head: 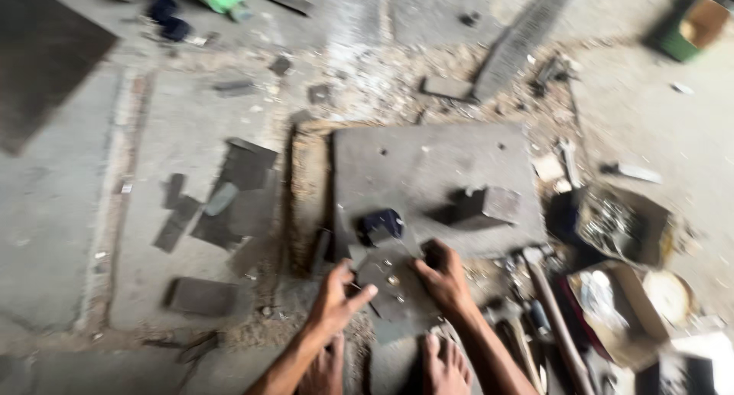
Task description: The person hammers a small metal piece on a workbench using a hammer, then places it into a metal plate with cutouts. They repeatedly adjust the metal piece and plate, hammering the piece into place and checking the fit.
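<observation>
Two bare hands at work low centre of frame, pic motion-blurred so fine detail is lost. Left hand (336,297) rests on near-left edge of a small dark flat metal piece (390,292), thumb and fingers spread, tips touching the edge; can't tell if it actually pinches it. Right hand (443,276) curled into a loose fist at the piece's right side, fingers folded on its edge; whether it grips anything inside the fist can't be told. Metal piece lies half on the near edge of a large grey steel slab (428,173), half over the gritty floor toward the person; a few small pale dots on its face, too blurred to ID. Just far of the piece, on the slab, a small dark block w/ bluish tint (381,225). Right of that, a squarish steel block (489,205), also on the slab. Bare feet (443,368) at frame bottom, near the piece. Right side: hammer w/ wooden handle (550,307) lying on the floor, beside open cardboard boxes (623,227) holding small shiny hardware. Left side: several dark flat plates (241,188) scattered on the concrete floor (69,211), well apart from the hands.
</observation>
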